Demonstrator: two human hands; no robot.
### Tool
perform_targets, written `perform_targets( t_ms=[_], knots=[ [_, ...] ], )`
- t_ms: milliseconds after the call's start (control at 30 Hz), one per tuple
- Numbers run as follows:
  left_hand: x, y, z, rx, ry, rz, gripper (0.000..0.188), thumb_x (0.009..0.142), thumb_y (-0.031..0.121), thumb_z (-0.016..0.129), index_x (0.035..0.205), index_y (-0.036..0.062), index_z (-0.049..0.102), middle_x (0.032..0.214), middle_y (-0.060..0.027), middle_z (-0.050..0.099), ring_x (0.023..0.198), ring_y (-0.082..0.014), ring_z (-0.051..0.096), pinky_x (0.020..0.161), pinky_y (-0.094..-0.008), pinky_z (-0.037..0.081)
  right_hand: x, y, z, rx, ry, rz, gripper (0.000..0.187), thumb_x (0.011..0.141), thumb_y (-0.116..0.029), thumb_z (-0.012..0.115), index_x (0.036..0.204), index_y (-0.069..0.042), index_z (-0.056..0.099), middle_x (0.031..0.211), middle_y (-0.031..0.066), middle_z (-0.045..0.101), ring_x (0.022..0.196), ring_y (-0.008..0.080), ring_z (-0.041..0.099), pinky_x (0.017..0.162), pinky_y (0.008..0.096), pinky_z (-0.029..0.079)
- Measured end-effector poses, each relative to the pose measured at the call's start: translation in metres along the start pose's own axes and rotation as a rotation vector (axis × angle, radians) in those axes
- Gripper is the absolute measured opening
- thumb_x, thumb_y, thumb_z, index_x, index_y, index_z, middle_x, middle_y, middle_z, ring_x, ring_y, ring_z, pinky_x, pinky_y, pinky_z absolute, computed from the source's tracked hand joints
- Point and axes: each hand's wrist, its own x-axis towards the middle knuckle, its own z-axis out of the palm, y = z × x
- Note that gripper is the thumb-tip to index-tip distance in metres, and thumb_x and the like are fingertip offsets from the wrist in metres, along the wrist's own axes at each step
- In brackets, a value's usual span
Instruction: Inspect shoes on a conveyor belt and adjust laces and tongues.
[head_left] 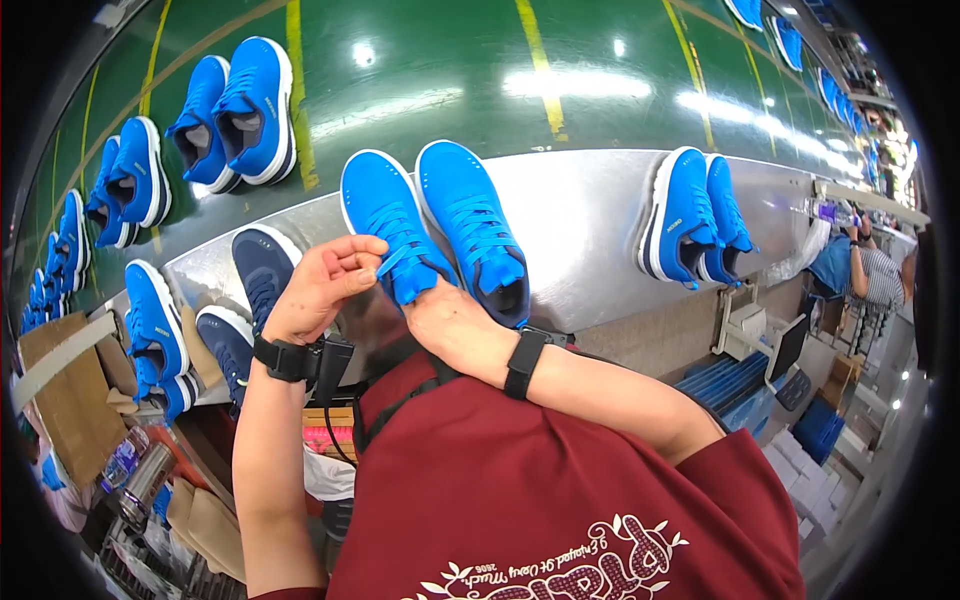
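Two bright blue sneakers [470, 215] with white soles stand side by side on the metal ledge in front of me, toes pointing away. My left hand [325, 287] is at the left side of the left sneaker [385, 205], thumb and fingers pinched at its blue shoelace [400, 245]. My right hand [452, 318] reaches across to the same sneaker's opening, just behind the tongue; its fingers are hidden by the shoe. Both wrists wear black straps. The right sneaker of the pair is laced and untouched.
The metal ledge [570, 230] borders a green belt [430, 60] with yellow lines. Another blue pair [685, 215] stands on the right, several more pairs [255, 110] at left. Dark navy shoes [262, 265] sit beside my left wrist. A cardboard box [70, 390] is at far left; a person [880, 265] sits far right.
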Motion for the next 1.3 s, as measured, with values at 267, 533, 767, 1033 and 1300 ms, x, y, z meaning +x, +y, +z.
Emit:
perform_targets(
  t_ms=[267, 533, 767, 1033, 1300],
  knots=[
    [-0.006, -0.029, 0.005, 0.875, 0.706, 0.24, 0.041, 0.096, 0.032, 0.05, 0.127, 0.0036, 0.052, 0.112, -0.0168, 0.062, 0.107, -0.0301, 0.059, 0.09, -0.0376, 0.046, -0.011, -0.043, -0.095, -0.019, -0.063, 0.009, 0.009, 0.075, -0.008, 0.059, 0.076, 0.0, 0.057, 0.072, 0.0143, 0.06, 0.072, 0.0261, 0.061, 0.063, 0.0342, 0.05],
    [0.013, -0.047, 0.07, 0.246, 0.701, 0.191, 0.063, 0.099, 0.038, 0.046, 0.145, -0.0007, 0.027, 0.139, -0.0223, 0.04, 0.124, -0.0283, 0.045, 0.105, -0.0367, 0.034, -0.04, -0.012, -0.102, -0.087, -0.169, 0.098, 0.059, 0.073, -0.035, 0.075, 0.124, -0.013, 0.056, 0.09, 0.0194, 0.058, 0.081, 0.0343, 0.057, 0.071, 0.0373, 0.05],
    [0.032, 0.031, 0.04, 0.483, 0.577, 0.162, 0.055, 0.089, 0.021, 0.066, 0.137, 0.0067, 0.045, 0.134, -0.013, 0.05, 0.112, -0.0211, 0.055, 0.095, -0.0305, 0.043, -0.001, 0.045, -0.147, 0.11, 0.096, 0.232, 0.032, 0.076, -0.027, 0.076, 0.1, -0.009, 0.066, 0.085, 0.013, 0.067, 0.078, 0.0312, 0.065, 0.068, 0.0385, 0.052],
    [0.025, 0.093, -0.073, 1.771, 1.043, 0.369, 0.054, 0.071, 0.037, 0.076, 0.12, 0.0188, 0.063, 0.122, -0.0208, 0.053, 0.111, -0.037, 0.049, 0.099, -0.046, 0.035, 0.094, 0.189, -0.293, 0.413, 0.272, 0.529, 0.032, 0.088, -0.027, 0.067, 0.101, 0.002, 0.065, 0.085, 0.0022, 0.066, 0.076, 0.0068, 0.058, 0.069, 0.0234, 0.048],
    [0.056, 0.09, -0.11, 1.804, 0.755, 0.192, 0.057, 0.056, 0.047, 0.082, 0.106, 0.0227, 0.069, 0.108, -0.0215, 0.056, 0.102, -0.0348, 0.054, 0.089, -0.0429, 0.041, 0.126, 0.368, -0.284, -0.678, 0.357, 0.346, 0.048, 0.081, -0.027, 0.071, 0.123, -0.01, 0.056, 0.107, 0.0203, 0.061, 0.1, 0.0346, 0.06, 0.089, 0.0418, 0.044]
  ],
)
